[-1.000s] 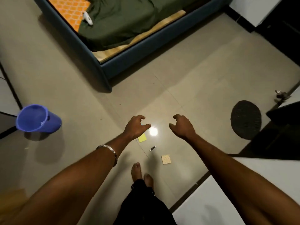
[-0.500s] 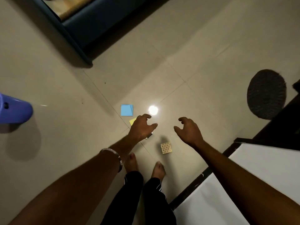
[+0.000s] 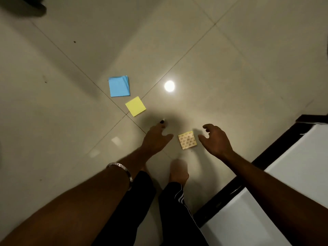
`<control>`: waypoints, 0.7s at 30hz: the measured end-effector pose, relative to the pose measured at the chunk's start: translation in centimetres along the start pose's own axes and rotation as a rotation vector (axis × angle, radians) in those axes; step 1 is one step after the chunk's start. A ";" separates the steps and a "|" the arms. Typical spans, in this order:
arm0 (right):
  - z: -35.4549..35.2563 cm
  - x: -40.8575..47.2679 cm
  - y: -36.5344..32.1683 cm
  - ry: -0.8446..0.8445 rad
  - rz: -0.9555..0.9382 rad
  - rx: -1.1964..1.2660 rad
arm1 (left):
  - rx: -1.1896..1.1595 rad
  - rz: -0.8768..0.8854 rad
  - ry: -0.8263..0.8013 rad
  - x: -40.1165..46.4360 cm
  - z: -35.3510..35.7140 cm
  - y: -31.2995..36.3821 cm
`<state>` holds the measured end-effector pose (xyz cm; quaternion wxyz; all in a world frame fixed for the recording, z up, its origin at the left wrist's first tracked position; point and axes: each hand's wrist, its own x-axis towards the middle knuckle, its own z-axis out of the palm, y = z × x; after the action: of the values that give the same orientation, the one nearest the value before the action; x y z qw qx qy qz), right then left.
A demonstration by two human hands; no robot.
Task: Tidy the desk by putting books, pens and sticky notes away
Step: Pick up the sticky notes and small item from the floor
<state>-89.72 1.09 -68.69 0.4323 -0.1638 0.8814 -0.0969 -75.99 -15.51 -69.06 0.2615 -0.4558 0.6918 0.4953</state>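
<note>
Step in hand: recovery of fallen desk items from the tiled floor (image 3: pixel 230 71). The person is bent low, both arms reaching down.

Left hand (image 3: pixel 156 139): fingers extended, nothing held. Its fingertips reach a small dark object (image 3: pixel 162 121), probably a pen or pen cap; too small and shadowed to identify, and actual contact cannot be confirmed.

Right hand (image 3: pixel 215 140): fingers loosely curled, empty, hovering above the floor.

Task items, placed by the hands:
- Patterned sticky note pad (image 3: pixel 187 140): flat on the floor between the two hands, just beside the right hand's thumb, not touched.
- Yellow sticky note pad (image 3: pixel 135 106): beyond the left fingertips, near.
- Blue sticky note pad (image 3: pixel 119 86): further out past the yellow one, sheets slightly fanned at one edge.

Assessment: pick-up is about to begin; nothing is yet lifted. The next move calls for the left fingertips to close in a pinch on the dark object, which may roll. The pads lie flush with the tile, so an edge must be lifted by fingernail or slid before gripping. The white desk edge (image 3: pixel 292 174) lies beside the right forearm.
</note>
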 end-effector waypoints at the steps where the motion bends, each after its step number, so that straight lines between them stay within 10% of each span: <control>1: 1.0 0.5 0.7 -0.009 0.009 0.001 | -0.004 0.003 -0.005 0.7 0.7 -0.4; 21: 12.9 8.9 7.0 -0.072 0.121 0.127 | -0.206 -0.207 -0.092 9.6 13.3 -5.3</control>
<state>-86.03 3.88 -85.16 0.4785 -0.0859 0.8656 -0.1201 -76.71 -7.26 -84.20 0.2946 -0.5260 0.5739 0.5543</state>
